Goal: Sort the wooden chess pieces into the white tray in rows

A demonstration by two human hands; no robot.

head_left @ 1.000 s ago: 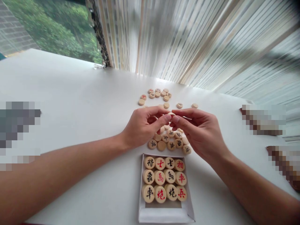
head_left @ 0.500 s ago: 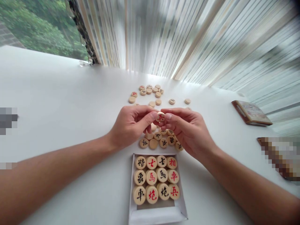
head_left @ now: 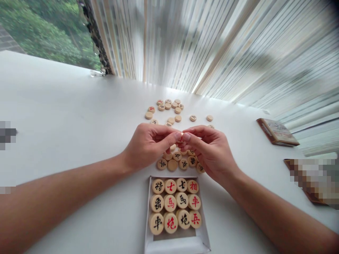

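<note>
My left hand [head_left: 148,144] and my right hand [head_left: 209,150] meet above the white table [head_left: 74,116], fingertips pinched together on one round wooden chess piece [head_left: 180,139] with red lettering, which is mostly hidden by the fingers. Just below the hands lies a loose cluster of wooden pieces [head_left: 180,163]. Nearer to me, a white shallow box [head_left: 177,243] holds three rows of pieces with black and red characters facing up.
More loose pieces [head_left: 169,107] are scattered farther back on the table. A small brown box [head_left: 277,132] lies at the right, with a blurred-out thing below it. A striped curtain and a window with trees stand behind the table.
The red-lettered piece faced me half a second ago; now the fingers have closed over it and it is tilted mostly out of sight. Both hands have sunk slightly.
</note>
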